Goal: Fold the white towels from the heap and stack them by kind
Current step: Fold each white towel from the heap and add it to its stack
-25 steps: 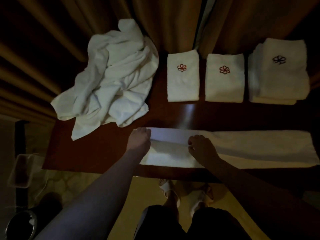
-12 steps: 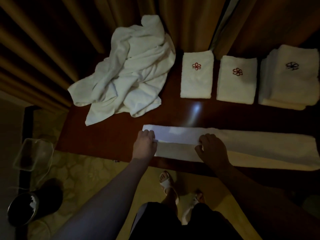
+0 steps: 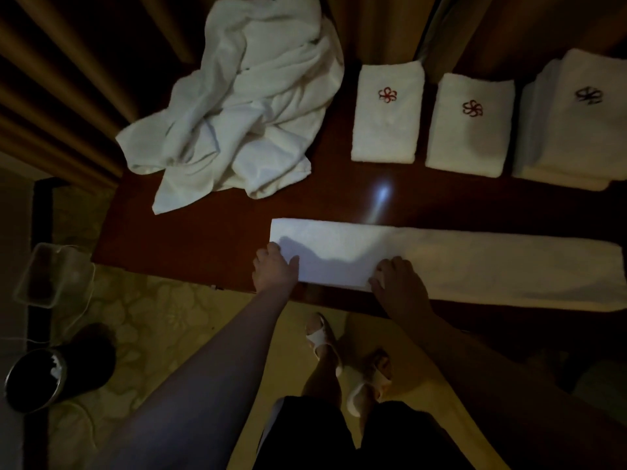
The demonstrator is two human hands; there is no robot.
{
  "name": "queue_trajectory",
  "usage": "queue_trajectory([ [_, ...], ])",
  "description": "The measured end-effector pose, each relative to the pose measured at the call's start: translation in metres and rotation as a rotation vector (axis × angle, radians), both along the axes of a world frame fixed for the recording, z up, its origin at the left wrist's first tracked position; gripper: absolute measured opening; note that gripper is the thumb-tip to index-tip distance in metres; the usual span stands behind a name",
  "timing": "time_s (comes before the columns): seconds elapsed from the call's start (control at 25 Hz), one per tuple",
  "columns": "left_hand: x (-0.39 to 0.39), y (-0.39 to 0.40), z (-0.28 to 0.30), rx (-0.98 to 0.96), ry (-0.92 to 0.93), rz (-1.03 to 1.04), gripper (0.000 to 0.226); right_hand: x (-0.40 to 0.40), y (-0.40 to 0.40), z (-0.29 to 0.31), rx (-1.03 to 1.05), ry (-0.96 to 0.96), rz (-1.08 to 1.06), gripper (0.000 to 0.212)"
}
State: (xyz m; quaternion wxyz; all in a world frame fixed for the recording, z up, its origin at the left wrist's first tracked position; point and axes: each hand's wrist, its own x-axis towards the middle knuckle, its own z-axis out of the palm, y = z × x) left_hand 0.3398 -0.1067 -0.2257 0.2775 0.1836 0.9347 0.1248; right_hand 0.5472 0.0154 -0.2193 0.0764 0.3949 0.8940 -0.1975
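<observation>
Towel strip [image 3: 475, 266] near edge under both hands' grip.

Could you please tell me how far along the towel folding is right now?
Done: two folded white towels with red flower emblems and a dark-emblem folded stack. In hand: left hand and right hand hold the long white towel strip. Left: the crumpled white towel heap.

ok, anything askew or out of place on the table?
Nothing is spilled or damaged. The heap is still rumpled, as expected. The only oddity: the right-hand stack bears a dark flower mark and sits unevenly, its lower layers jutting out, while the two folded towels carry red marks.
</observation>
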Motion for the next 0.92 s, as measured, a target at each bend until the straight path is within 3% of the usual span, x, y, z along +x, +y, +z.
queue_trajectory([
  [0.12, -0.006, 0.007, -0.009, 0.036, 0.019, 0.235, 0.059, -0.021, -0.004, 0.002, -0.098, 0.056, -0.094, 0.031],
  [0.24, -0.016, 0.008, -0.021, -0.006, -0.041, 0.264, 0.070, -0.051, -0.013, 0.004, -0.285, 0.260, -0.290, 0.036],
  [0.36, -0.031, 0.014, -0.028, -0.015, -0.128, 0.282, 0.064, -0.079, -0.014, -0.003, -0.472, 0.215, -0.384, 0.031],
  [0.44, -0.037, 0.017, -0.026, -0.028, -0.081, 0.220, 0.053, -0.090, -0.011, -0.009, -0.510, 0.185, -0.370, 0.019],
  [0.48, -0.039, 0.018, -0.024, -0.005, -0.064, 0.215, 0.048, -0.096, -0.010, -0.009, -0.538, 0.188, -0.374, 0.012],
  [0.64, -0.059, 0.013, -0.013, 0.173, -0.093, 0.358, 0.032, -0.121, -0.006, -0.006, -0.613, 0.207, -0.385, 0.036],
  [0.76, -0.079, 0.011, 0.000, 0.365, -0.185, 0.511, 0.044, -0.138, -0.008, -0.005, -0.741, 0.187, -0.396, 0.042],
  [0.84, -0.086, 0.010, 0.007, 0.459, -0.229, 0.542, 0.046, -0.146, -0.005, -0.004, -0.777, 0.194, -0.411, 0.034],
  [0.92, -0.088, 0.008, 0.017, 0.528, -0.315, 0.552, 0.027, -0.153, 0.000, -0.010, -0.970, 0.168, -0.583, 0.005],
])
